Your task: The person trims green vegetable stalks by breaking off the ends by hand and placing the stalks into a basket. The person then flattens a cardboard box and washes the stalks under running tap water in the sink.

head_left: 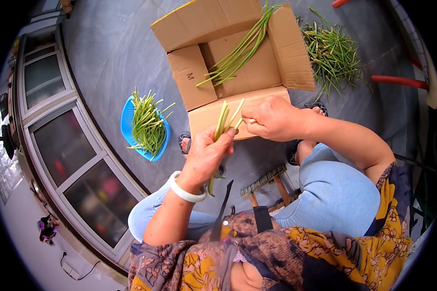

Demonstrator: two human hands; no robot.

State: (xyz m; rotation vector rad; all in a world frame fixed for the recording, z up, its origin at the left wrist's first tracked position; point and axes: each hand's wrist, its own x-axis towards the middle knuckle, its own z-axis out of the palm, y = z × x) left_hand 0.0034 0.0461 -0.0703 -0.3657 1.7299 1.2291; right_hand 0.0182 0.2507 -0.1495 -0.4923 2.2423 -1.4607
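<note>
My left hand [205, 157] is closed around a small bunch of garlic scapes [222, 120], whose pale cut ends stick up above the thumb and whose lower ends hang below the wrist. Close beside it, my right hand [279, 119] pinches the end of one garlic scape between thumb and bent fingers. That stem slants across from the left hand's bunch. Long uncut garlic scapes [247, 48] droop over the far side of the open cardboard box [247, 104] just beyond my hands. Shorter green lengths [149, 123] fill a blue plastic basket [126, 119] on the left.
A heap of thin green scraps [332, 53] lies on the grey floor [116, 43] right of the box. Red legs [398, 81] of some furniture stand at the far right. A low wooden stool [264, 182] is between my knees. Glass-fronted cabinets [68, 140] line the left.
</note>
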